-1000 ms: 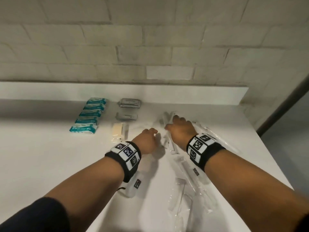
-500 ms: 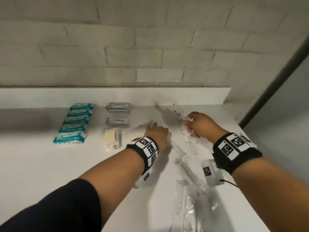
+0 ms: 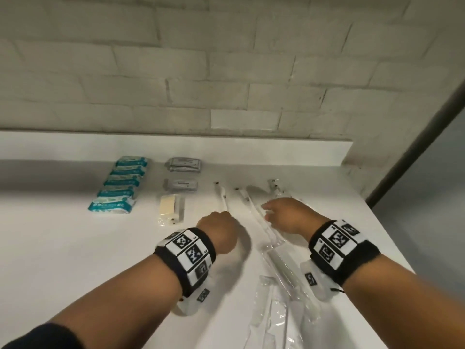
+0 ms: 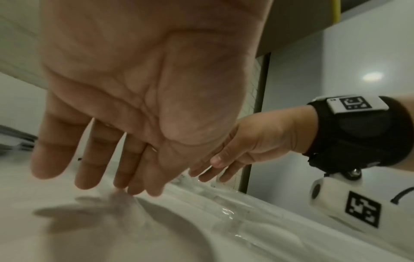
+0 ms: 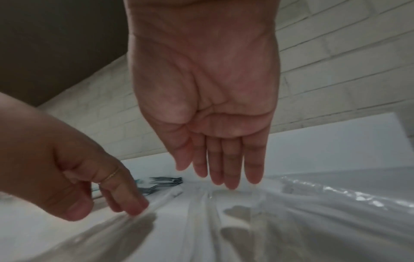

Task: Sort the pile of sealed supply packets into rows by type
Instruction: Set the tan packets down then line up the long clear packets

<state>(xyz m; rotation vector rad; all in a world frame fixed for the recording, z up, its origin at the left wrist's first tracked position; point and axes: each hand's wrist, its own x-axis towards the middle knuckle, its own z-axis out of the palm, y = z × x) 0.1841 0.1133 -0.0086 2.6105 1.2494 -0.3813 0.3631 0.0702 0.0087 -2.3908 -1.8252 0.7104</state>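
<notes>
Two long clear packets [image 3: 222,197] [image 3: 245,199] lie side by side at the back of the white counter [image 3: 75,248]. My left hand [image 3: 219,230] is beside the left one. Its straight fingers [image 4: 98,173] point down, and the tips touch the clear film. My right hand [image 3: 283,215] rests on the right packet with straight fingers [image 5: 226,170], and it holds nothing. A loose pile of clear packets [image 3: 284,278] runs toward me under my right wrist. Teal packets [image 3: 120,183] form a row at the left. Two grey packets [image 3: 183,164] and a yellowish packet [image 3: 171,205] form another row.
A raised white ledge [image 3: 251,149] and a brick wall [image 3: 226,71] close off the back. The counter's right edge [image 3: 392,238] drops away just beyond my right wrist. Bare counter [image 3: 63,260] stretches to the left of my left arm.
Half a second ago my right hand held a clear packet up at the back; that packet now lies on the counter and the hand is flat. My left hand stayed near the same spot.
</notes>
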